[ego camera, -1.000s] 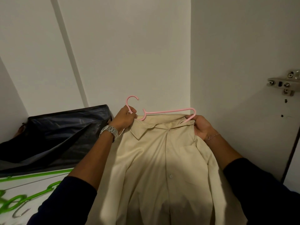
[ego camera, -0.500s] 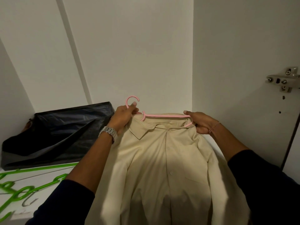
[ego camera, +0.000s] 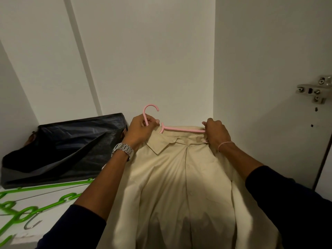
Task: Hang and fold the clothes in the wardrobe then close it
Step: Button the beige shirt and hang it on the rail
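fingers (ego camera: pixel 156 121) pinching pink hanger (ego camera: pixel 181 129), beige collared shirt (ego camera: pixel 179 177) laid flat

1. A beige collared shirt (ego camera: pixel 181 180) lies front up on a white shelf (ego camera: pixel 59 198), reaching from centre to 6 o'clock.
2. The left hand (ego camera: pixel 142 131) grips the pink hanger (ego camera: pixel 181 129) just below its hook.
3. The right hand (ego camera: pixel 216 134) grips the hanger's arm end at the shirt's shoulder.
4. At 9 o'clock lies a black bag (ego camera: pixel 71 150); at 8 o'clock, green hangers (ego camera: pixel 32 203).
5. A metal hinge (ego camera: pixel 314 90) sits at 3 o'clock.
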